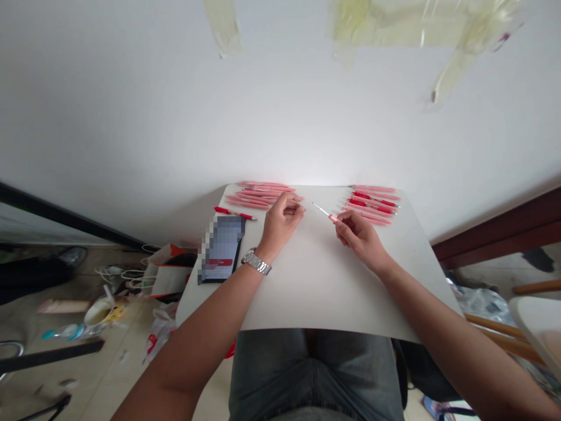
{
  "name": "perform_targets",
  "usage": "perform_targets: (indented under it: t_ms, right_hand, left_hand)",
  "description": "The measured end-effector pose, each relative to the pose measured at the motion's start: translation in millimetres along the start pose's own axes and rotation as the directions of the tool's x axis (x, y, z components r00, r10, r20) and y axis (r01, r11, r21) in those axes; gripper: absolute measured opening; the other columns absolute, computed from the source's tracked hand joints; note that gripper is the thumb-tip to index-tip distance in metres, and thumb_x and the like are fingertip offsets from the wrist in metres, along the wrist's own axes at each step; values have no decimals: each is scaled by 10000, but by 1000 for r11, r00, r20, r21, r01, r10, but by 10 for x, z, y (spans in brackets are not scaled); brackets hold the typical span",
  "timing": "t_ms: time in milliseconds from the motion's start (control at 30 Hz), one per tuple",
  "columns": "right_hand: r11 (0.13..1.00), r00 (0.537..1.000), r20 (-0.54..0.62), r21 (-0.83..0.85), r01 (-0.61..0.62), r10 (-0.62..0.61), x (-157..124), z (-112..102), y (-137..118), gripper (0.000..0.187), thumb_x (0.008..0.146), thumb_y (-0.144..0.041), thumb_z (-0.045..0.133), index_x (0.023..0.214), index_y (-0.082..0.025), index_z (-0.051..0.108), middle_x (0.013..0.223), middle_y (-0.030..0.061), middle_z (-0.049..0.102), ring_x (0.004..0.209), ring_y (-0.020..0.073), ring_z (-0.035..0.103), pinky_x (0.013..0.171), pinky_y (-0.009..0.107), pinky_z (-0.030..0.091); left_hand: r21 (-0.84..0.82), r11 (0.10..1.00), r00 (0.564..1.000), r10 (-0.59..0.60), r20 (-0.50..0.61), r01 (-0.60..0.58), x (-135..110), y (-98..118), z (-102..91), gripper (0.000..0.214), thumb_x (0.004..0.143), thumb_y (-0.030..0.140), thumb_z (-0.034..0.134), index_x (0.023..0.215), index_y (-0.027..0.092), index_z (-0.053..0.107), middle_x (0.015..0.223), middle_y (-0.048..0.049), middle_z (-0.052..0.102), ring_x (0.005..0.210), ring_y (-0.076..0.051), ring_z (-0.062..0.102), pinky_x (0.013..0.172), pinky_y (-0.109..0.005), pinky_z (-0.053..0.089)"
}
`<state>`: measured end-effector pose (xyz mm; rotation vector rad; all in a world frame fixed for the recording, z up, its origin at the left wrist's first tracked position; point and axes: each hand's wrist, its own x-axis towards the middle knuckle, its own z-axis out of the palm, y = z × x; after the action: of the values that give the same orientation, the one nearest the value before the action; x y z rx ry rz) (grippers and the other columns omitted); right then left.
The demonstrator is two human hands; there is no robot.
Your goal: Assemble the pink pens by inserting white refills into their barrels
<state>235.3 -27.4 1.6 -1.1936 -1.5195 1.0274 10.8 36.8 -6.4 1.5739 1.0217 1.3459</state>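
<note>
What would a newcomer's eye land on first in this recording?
Probably the right hand, over the white table, holding a pen part whose thin tip points toward the left hand. Next come the pens, mostly in two groups at the far left and far right, then the phone along the table's left edge.

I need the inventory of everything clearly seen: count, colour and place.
table: one, white, centre
left pens: several, pink, table's far left
right pens: several, pink and red, far right
phone: one, dark-edged, table's left
loose pen: one, red, beyond phone
pen part: one, pink-white, right hand
tape: several, yellowish, wall
bottle: one, clear-blue, left floor
cup: one, whitish, left floor
box: one, white-orange, left floor
watch: one, silver, left wrist
trousers: one pair, grey, below table
left hand: one, above table
right hand: one, above table
</note>
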Motion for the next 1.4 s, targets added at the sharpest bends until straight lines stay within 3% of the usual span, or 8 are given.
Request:
perform_targets:
  t_ms: [300, 533, 733, 867, 1100, 1400]
  right_hand:
    - [1000, 1000, -4, 1, 0, 0, -2, -2, 11, 372, 991, -602, 624, 997, -234, 574, 720, -18, 582, 586, 135, 513, 562, 291, 412]
    - [1000, 1000, 0, 16, 3, -3, 7, 6, 7, 375, 987, -600, 632, 997, -231, 567, 706, -27, 572, 577, 131, 513, 558, 288, 405]
    - [1000, 1000, 6, 15, 11, -11, 11, -1, 37, 356, 995, -586, 627, 995, -235, 566, 711, -24, 576, 580, 135, 514, 559, 293, 396]
    - [1000, 1000, 4, 12, 12, -12, 11, -3, 43, 350, 999, -581, 623, 988, -237, 564, 710, -27, 575, 580, 135, 510, 561, 293, 392]
    - [1000, 1000, 13, 15, 10, -10, 5, -7, 39, 327, 1013, -554, 618, 989, -232, 564, 715, -28, 569, 587, 132, 505, 565, 291, 387]
    - [1000, 1000, 9, 15, 17, -17, 8, -8, 46, 327, 1012, -546, 624, 981, -227, 562, 710, -30, 575, 578, 123, 501, 556, 283, 380]
  left_hand:
    - [141, 988, 997, 63, 48, -69, -6, -55, -10, 188, 909, 229, 699, 1094, 215, 672, 1024, -48, 755, 901, -155, 732, 822, -283, 598]
    - [264, 954, 986, 116, 117, -143, -12, -5, -27, 290, 906, 163, 667, 1188, 233, 678, 970, -20, 755, 883, -154, 736, 810, -279, 587]
    - [477, 839, 964, 204, 170, -261, -20, 32, -66, 201, 903, 134, 665, 1076, 230, 698, 1228, -69, 697, 861, -162, 676, 859, -341, 571]
    - [599, 745, 956, 240, 169, -293, -18, 43, -92, 189, 870, 114, 705, 1019, 231, 712, 1266, -84, 650, 1137, -259, 641, 1058, -438, 512]
    - [695, 670, 965, 214, 154, -260, -21, -57, -115, 166, 840, 120, 729, 964, 230, 723, 1153, -95, 615, 1131, -303, 612, 1041, -486, 504]
    - [745, 629, 975, 157, 159, -223, -32, -58, -119, 92, 841, 136, 729, 881, 217, 717, 1110, -96, 611, 1088, -288, 621, 1028, -468, 515]
